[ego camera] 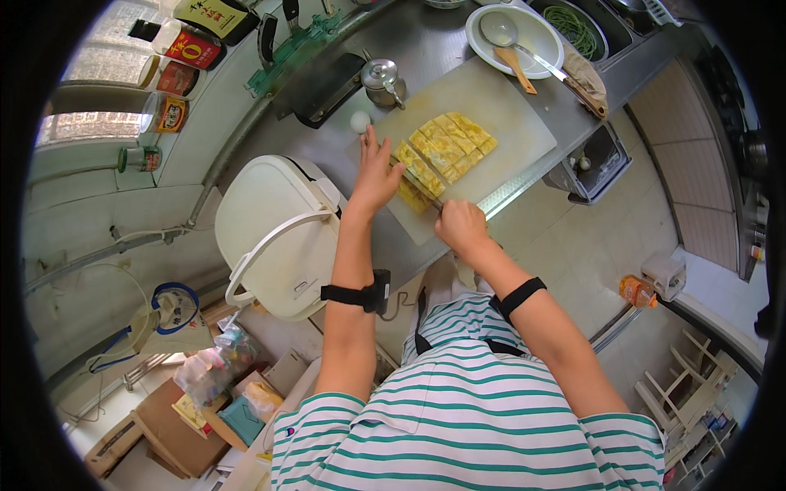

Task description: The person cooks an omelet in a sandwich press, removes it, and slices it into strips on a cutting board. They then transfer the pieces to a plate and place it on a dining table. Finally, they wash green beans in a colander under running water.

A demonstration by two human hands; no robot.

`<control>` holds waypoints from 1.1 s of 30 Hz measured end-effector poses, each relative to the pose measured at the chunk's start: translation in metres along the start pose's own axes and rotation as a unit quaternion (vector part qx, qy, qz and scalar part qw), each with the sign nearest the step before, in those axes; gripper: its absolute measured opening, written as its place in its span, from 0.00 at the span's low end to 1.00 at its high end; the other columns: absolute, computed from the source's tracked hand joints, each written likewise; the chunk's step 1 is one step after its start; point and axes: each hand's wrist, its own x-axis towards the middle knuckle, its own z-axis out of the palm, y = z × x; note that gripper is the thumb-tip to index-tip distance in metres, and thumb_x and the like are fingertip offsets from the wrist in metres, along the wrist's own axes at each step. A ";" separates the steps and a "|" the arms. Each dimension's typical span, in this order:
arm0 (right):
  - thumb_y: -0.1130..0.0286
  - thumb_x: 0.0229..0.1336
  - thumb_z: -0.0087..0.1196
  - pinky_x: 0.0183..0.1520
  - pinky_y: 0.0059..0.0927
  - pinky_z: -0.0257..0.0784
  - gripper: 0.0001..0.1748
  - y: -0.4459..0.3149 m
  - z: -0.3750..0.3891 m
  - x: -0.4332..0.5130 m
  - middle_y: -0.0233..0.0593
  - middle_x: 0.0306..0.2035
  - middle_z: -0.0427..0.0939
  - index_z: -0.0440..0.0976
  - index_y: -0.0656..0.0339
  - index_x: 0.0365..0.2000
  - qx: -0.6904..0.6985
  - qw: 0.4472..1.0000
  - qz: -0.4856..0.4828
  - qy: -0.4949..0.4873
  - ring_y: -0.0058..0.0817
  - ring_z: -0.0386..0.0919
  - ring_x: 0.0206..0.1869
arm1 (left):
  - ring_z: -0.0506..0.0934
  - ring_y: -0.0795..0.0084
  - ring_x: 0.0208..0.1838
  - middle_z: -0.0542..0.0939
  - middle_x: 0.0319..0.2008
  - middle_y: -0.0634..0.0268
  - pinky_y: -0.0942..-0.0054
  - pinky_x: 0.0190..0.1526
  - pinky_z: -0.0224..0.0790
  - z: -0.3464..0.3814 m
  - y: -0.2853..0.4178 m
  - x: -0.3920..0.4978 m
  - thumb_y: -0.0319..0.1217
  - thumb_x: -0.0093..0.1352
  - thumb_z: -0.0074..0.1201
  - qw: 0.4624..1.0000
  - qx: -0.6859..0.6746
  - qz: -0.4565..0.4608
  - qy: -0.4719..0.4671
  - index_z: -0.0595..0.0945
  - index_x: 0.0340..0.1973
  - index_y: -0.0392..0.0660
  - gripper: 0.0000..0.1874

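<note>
My right hand [462, 226] grips the handle of a knife [420, 183], its thin blade edge-down in a sheet of yellow omelette-like food. One cut strip [419, 167] lies right of the blade and another piece [412, 195] lies left of it. Beyond a gap is a larger portion [453, 146] scored into several pieces. My left hand [377, 175] is spread with fingers apart by the blade's far end; whether it touches the blade or food is hard to tell. All of this rests on a white cutting board [509, 129].
A white egg-like object [360, 121] and a small steel pot [382, 83] stand past my left fingertips. A white lidded bin [276, 239] stands left. At the back right, a white basin [473, 27] holds a ladle [498, 29] and wooden spatula [516, 69].
</note>
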 end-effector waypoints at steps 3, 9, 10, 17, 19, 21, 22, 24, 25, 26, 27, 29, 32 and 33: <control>0.71 0.45 0.53 0.36 0.50 0.77 0.10 0.002 0.002 0.000 0.60 0.24 0.79 0.80 0.69 0.23 -0.001 1.000 0.005 0.005 0.56 0.80 0.30 | 0.37 0.44 0.78 0.37 0.76 0.44 0.56 0.74 0.38 0.000 0.001 0.004 0.32 0.68 0.55 1.000 0.004 0.002 -0.006 0.61 0.68 0.34 0.35; 0.72 0.44 0.54 0.36 0.49 0.76 0.09 0.007 0.004 -0.002 0.59 0.24 0.79 0.80 0.67 0.22 0.051 0.998 0.010 0.034 0.55 0.80 0.31 | 0.41 0.38 0.76 0.44 0.74 0.39 0.54 0.74 0.38 0.009 0.021 -0.006 0.31 0.66 0.56 0.992 0.056 0.033 0.105 0.60 0.68 0.35 0.37; 0.72 0.42 0.54 0.35 0.49 0.76 0.08 0.008 0.003 -0.003 0.59 0.24 0.79 0.80 0.67 0.21 0.069 0.997 0.012 0.041 0.55 0.80 0.31 | 0.42 0.38 0.76 0.45 0.74 0.40 0.54 0.74 0.39 0.014 0.025 -0.011 0.31 0.66 0.55 0.988 0.041 0.024 0.147 0.59 0.68 0.36 0.37; 0.71 0.47 0.53 0.39 0.50 0.76 0.11 0.005 -0.008 -0.001 0.61 0.26 0.79 0.81 0.68 0.24 0.028 0.999 0.021 0.000 0.56 0.80 0.32 | 0.54 0.42 0.71 0.56 0.69 0.43 0.52 0.70 0.47 0.062 0.012 -0.043 0.25 0.62 0.54 0.968 -0.021 -0.065 0.241 0.66 0.62 0.36 0.31; 0.71 0.45 0.53 0.39 0.50 0.77 0.11 0.002 -0.011 0.001 0.62 0.26 0.79 0.80 0.70 0.24 0.012 1.000 0.017 -0.001 0.56 0.80 0.32 | 0.58 0.44 0.68 0.60 0.68 0.45 0.53 0.69 0.50 0.081 0.003 -0.049 0.23 0.60 0.54 0.974 0.014 -0.088 0.208 0.70 0.58 0.37 0.29; 0.72 0.44 0.53 0.39 0.50 0.77 0.11 -0.001 -0.013 0.000 0.62 0.27 0.79 0.80 0.71 0.24 0.006 1.000 0.018 -0.003 0.57 0.80 0.33 | 0.61 0.46 0.66 0.62 0.66 0.48 0.54 0.67 0.53 0.096 -0.003 -0.054 0.22 0.58 0.55 0.975 0.040 -0.109 0.188 0.72 0.55 0.38 0.27; 0.72 0.43 0.53 0.39 0.50 0.77 0.11 -0.003 -0.014 0.000 0.62 0.27 0.79 0.80 0.72 0.23 0.004 1.000 0.018 -0.004 0.57 0.80 0.33 | 0.61 0.46 0.66 0.62 0.66 0.49 0.55 0.66 0.55 0.100 -0.007 -0.054 0.22 0.56 0.57 0.974 0.058 -0.105 0.191 0.73 0.55 0.40 0.28; 0.72 0.42 0.54 0.39 0.50 0.77 0.11 -0.005 -0.014 0.000 0.62 0.27 0.80 0.80 0.71 0.23 -0.003 1.000 0.021 -0.005 0.57 0.80 0.34 | 0.61 0.44 0.65 0.62 0.65 0.46 0.54 0.66 0.54 0.103 -0.014 -0.055 0.23 0.57 0.59 0.975 0.064 -0.078 0.200 0.73 0.55 0.40 0.28; 0.72 0.42 0.54 0.39 0.50 0.77 0.11 -0.007 -0.013 0.001 0.61 0.28 0.80 0.80 0.71 0.24 -0.012 0.999 0.028 -0.013 0.57 0.80 0.34 | 0.61 0.43 0.65 0.62 0.65 0.45 0.53 0.66 0.54 0.104 -0.016 -0.055 0.24 0.57 0.61 0.976 0.065 -0.078 0.192 0.72 0.55 0.40 0.29; 0.72 0.42 0.54 0.39 0.50 0.77 0.11 -0.008 -0.012 0.002 0.61 0.28 0.80 0.80 0.71 0.23 -0.006 1.000 0.025 -0.006 0.57 0.80 0.34 | 0.61 0.43 0.65 0.62 0.65 0.45 0.54 0.66 0.54 0.105 -0.017 -0.056 0.24 0.57 0.61 0.977 0.062 -0.079 0.187 0.72 0.55 0.40 0.29; 0.72 0.42 0.54 0.39 0.50 0.77 0.11 -0.009 -0.010 0.005 0.61 0.28 0.80 0.80 0.71 0.23 -0.005 1.000 0.025 -0.003 0.57 0.80 0.34 | 0.61 0.43 0.65 0.62 0.65 0.45 0.54 0.66 0.55 0.104 -0.018 -0.056 0.25 0.56 0.62 0.978 0.059 -0.086 0.181 0.72 0.55 0.40 0.29; 0.71 0.43 0.54 0.39 0.51 0.77 0.11 -0.012 -0.006 0.006 0.61 0.27 0.80 0.80 0.71 0.23 0.005 0.999 0.033 -0.002 0.57 0.80 0.34 | 0.62 0.45 0.65 0.62 0.66 0.47 0.55 0.65 0.56 0.104 -0.018 -0.058 0.25 0.56 0.64 0.978 0.072 -0.094 0.170 0.73 0.54 0.40 0.30; 0.69 0.47 0.55 0.38 0.51 0.76 0.13 -0.008 -0.003 0.015 0.62 0.26 0.79 0.79 0.72 0.24 0.032 0.998 0.043 0.013 0.58 0.79 0.33 | 0.62 0.48 0.65 0.63 0.66 0.50 0.57 0.65 0.58 0.103 -0.016 -0.055 0.26 0.55 0.65 0.975 0.098 -0.094 0.175 0.73 0.55 0.41 0.31; 0.67 0.48 0.55 0.38 0.50 0.76 0.14 -0.005 -0.003 0.015 0.62 0.26 0.79 0.80 0.72 0.24 0.049 0.997 0.051 0.017 0.58 0.79 0.32 | 0.62 0.48 0.65 0.63 0.66 0.50 0.57 0.64 0.58 0.103 -0.014 -0.054 0.26 0.56 0.65 0.976 0.096 -0.099 0.171 0.73 0.55 0.41 0.31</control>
